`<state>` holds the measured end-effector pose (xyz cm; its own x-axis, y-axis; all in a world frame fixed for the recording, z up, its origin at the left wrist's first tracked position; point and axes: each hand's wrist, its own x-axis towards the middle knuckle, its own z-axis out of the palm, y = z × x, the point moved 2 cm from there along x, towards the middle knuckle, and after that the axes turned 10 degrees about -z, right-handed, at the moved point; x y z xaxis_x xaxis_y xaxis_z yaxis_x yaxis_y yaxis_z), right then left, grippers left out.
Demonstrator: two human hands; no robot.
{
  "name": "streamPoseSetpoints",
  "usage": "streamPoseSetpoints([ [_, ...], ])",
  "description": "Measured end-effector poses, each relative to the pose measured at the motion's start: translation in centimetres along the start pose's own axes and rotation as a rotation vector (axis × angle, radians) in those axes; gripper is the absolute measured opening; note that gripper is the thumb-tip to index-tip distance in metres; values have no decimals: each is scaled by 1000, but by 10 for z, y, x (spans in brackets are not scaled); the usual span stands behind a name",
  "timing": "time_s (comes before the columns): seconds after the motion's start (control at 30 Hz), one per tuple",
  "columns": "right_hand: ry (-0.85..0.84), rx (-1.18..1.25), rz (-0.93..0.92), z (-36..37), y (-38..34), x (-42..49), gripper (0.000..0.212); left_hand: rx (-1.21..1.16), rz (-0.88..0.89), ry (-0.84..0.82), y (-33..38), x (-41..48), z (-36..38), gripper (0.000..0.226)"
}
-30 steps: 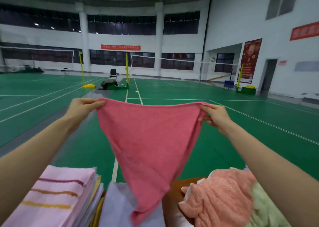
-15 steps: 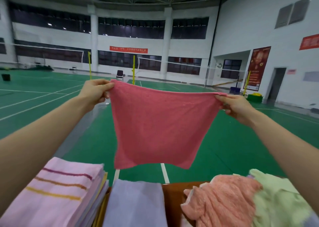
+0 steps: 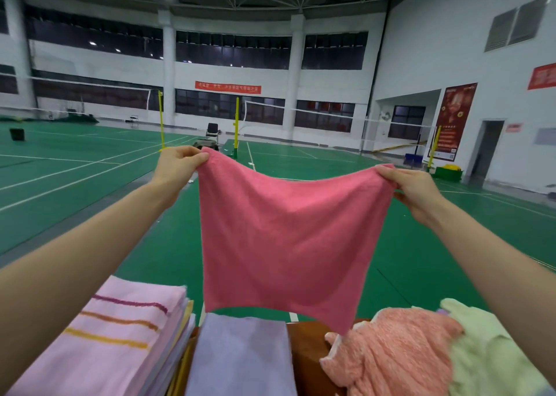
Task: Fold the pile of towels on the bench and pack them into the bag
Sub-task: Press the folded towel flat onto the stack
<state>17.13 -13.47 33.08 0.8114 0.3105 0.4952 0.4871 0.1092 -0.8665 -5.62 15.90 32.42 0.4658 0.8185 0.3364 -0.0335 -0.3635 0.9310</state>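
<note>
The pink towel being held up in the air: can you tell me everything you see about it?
The square rose-pink terry-cloth towel is spread open in the air, soft and slightly fuzzy. The left hand pinches its top left corner and the right hand its top right corner, so the top edge sags in the middle. It hangs above the brown wooden bench; its lower right corner dips to the crumpled salmon fluffy towel, but whether they touch is unclear.
</note>
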Motion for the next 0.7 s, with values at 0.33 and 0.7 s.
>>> streamPoseSetpoints([
  [0.33,191,-565,-324,59,-39,-21,30,269,173,191,41,-29,38,25],
  [0.7,21,-612,-540,108,-65,-53,35,-31,264,-55,58,-83,92,17],
])
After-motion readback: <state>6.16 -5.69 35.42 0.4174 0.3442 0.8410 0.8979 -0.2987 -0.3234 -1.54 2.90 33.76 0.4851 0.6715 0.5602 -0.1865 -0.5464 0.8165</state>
